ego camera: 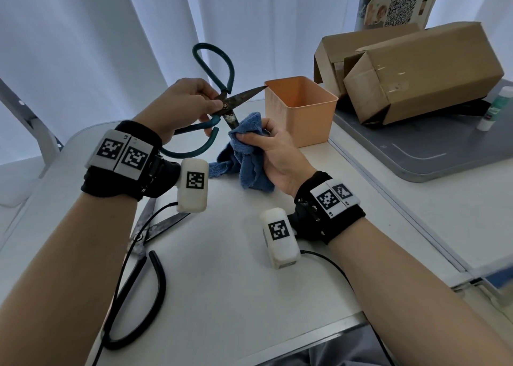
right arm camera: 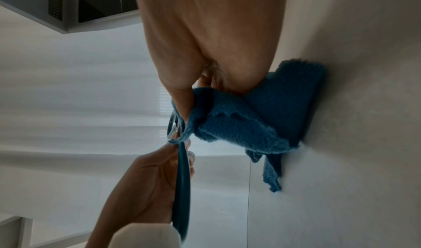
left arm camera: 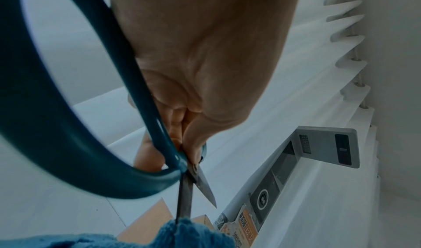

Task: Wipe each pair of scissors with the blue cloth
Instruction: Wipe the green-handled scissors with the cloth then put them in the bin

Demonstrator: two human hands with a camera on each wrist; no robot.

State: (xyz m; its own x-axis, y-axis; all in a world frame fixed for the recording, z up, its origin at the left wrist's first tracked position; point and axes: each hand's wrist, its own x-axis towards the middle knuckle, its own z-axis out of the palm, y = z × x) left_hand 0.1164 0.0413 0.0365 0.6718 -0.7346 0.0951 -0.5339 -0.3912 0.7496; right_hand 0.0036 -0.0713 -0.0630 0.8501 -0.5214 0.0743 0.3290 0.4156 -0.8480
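My left hand [ego camera: 191, 103] pinches the green-handled scissors [ego camera: 222, 74] at the pivot and holds them above the table with the blades spread. One dark blade points at the orange bin; the other runs down into the blue cloth [ego camera: 244, 154]. My right hand [ego camera: 266, 146] grips the cloth, bunched around that lower blade, whose tip is hidden. The left wrist view shows the green handle loop [left arm camera: 68, 143], both blades [left arm camera: 200, 179] and the cloth [left arm camera: 182, 234]. In the right wrist view the cloth [right arm camera: 250, 122] hangs from my fingers. A second pair, black-handled scissors [ego camera: 150, 254], lies on the table under my left forearm.
An orange plastic bin [ego camera: 299, 110] stands just right of the scissors. Cardboard boxes [ego camera: 416, 71] lie on a grey tray [ego camera: 444, 154] at the back right, beside a small white bottle [ego camera: 497, 107]. Black cables [ego camera: 333, 265] run across the white table [ego camera: 222, 282].
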